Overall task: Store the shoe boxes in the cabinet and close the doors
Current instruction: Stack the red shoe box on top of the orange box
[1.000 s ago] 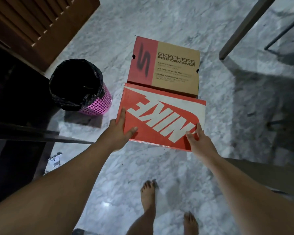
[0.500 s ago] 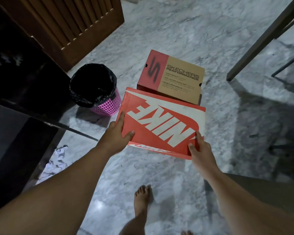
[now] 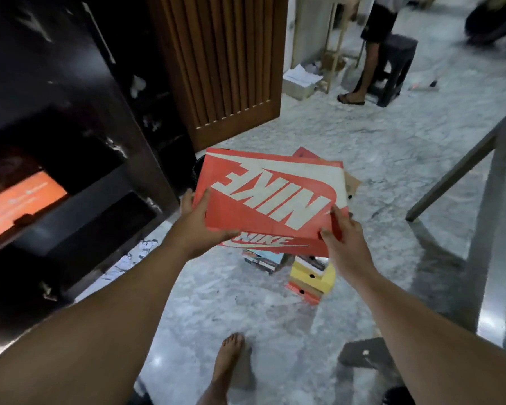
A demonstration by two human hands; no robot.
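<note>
Red Nike box gripped at both near corners by left hand and right hand, aloft beside open cabinet; orange box already shelved, floor boxes and doors pending.

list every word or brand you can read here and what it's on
"NIKE", large white letters, upside down to the camera, on the lid of the red box held by the left hand and right hand.
"NIKE", smaller, with a swoosh, on that box's near side.
Orange box in the cabinet: pale print, too blurred to read.
Boxes on the floor: nothing legible.
</note>
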